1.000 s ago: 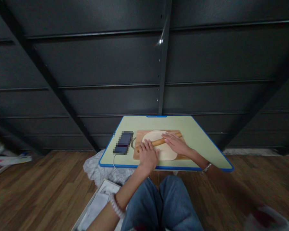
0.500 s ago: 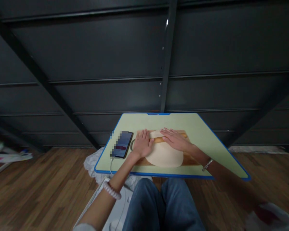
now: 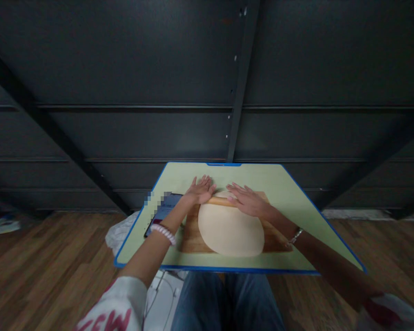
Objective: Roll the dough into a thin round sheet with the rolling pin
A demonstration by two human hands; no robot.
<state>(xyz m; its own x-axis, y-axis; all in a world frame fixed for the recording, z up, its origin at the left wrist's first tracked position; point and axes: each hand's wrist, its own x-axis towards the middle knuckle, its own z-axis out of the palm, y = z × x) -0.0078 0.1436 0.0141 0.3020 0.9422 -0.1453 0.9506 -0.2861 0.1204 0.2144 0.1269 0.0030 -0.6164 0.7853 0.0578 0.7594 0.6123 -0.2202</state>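
A flat round sheet of pale dough (image 3: 230,230) lies on a wooden board (image 3: 191,234) on a small green table with a blue rim (image 3: 290,195). A wooden rolling pin (image 3: 219,200) rests across the dough's far edge. My left hand (image 3: 200,189) presses flat on the pin's left end, fingers spread. My right hand (image 3: 247,200) lies flat on the pin's right part, fingers stretched out. Neither hand is curled around the pin.
A phone (image 3: 163,209) with a cable lies on the table left of the board, partly behind my left forearm. My knees in jeans (image 3: 227,303) are under the table's near edge. White cloth (image 3: 119,233) lies on the wood floor. A dark metal wall stands behind.
Both hands have pushed the rolling pin away from me, from the middle of the dough to its far edge. The dough looks wider and flatter, and my head has come closer.
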